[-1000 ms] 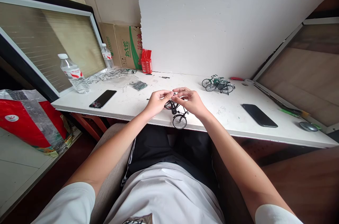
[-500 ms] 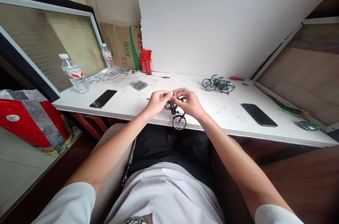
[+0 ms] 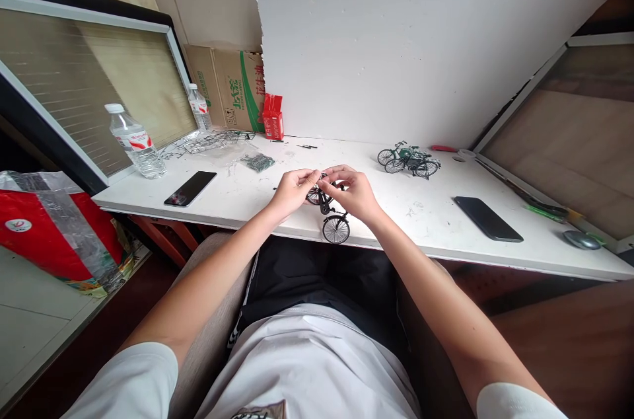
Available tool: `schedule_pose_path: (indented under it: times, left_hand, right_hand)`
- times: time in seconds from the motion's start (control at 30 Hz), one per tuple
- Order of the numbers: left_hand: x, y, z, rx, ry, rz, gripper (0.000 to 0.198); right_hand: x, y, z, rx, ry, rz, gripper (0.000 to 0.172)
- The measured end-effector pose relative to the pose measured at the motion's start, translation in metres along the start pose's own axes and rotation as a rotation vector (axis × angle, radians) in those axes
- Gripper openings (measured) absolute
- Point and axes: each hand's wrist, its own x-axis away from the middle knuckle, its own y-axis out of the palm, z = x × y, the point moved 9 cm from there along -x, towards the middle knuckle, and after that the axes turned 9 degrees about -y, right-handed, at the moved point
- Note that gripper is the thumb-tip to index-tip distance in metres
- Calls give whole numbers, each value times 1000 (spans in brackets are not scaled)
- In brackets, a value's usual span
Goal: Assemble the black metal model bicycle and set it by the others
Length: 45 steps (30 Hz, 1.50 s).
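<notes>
A small black model bicycle (image 3: 331, 214) hangs over the front edge of the white table (image 3: 426, 221), one wheel low and the other tucked between my hands. My left hand (image 3: 293, 190) pinches its upper end with closed fingers. Against it, my right hand (image 3: 351, 192) is closed on the frame from the other side. What my fingertips press on at the top is too small to make out.
Two green model bicycles (image 3: 409, 159) stand at the back right. A black phone (image 3: 488, 219) lies to the right, another phone (image 3: 191, 188) to the left. Water bottles (image 3: 133, 143), wire parts (image 3: 212, 139), a red box (image 3: 273, 116) and a cardboard box (image 3: 232, 88) crowd the back left.
My hands stay closed on the black model bicycle and shift only slightly. The view has drifted a little, so the table sits a touch lower and left.
</notes>
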Motion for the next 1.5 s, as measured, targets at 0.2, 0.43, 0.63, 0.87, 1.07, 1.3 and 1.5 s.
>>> schedule_pose_path:
  times: [0.2, 0.43, 0.63, 0.87, 1.07, 1.3, 1.5]
  left_hand:
    - [-6, 8, 7, 33, -30, -223, 66]
    - [-11, 12, 16, 8, 89, -261, 65]
    - [-16, 11, 9, -7, 78, -264, 65]
    - [-15, 14, 11, -74, 163, -236, 56]
    - [-20, 4, 5, -20, 147, -101, 66]
    - [-22, 7, -2, 139, 19, -174, 74]
    - [-23, 9, -5, 145, 24, -230, 53]
  right_hand:
    - [-9, -10, 9, -26, 38, 43, 26]
    - [-13, -15, 14, -117, 123, 26, 36]
    - [-14, -15, 18, -127, 135, 28, 36]
    - [-14, -16, 16, -141, 117, 43, 36]
    - [-15, -17, 19, -123, 99, 87, 39]
    - [-14, -22, 22, -122, 105, 131, 38]
    - [-14, -21, 18, -118, 97, 110, 37]
